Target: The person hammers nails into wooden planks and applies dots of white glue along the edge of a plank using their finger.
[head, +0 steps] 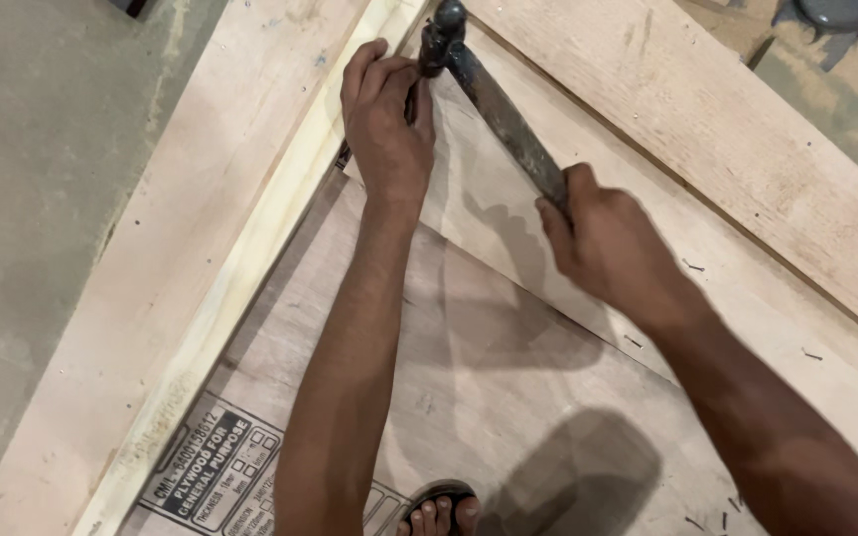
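My right hand (603, 238) grips the dark handle of a hammer (503, 119), whose black head (442, 38) sits at the top near the inner corner of a wooden frame. My left hand (386, 119) is closed just left of the hammer head, fingers pinched against the pale wooden batten (250, 248); whatever it pinches is hidden. Both arms reach over a plywood sheet (508, 397) that lies inside the frame.
A wide wooden plank (727, 129) runs diagonally at the upper right. Small nails (692, 265) lie scattered on the plywood. My sandalled toes (439, 511) show at the bottom edge. Grey concrete floor (42, 149) lies to the left.
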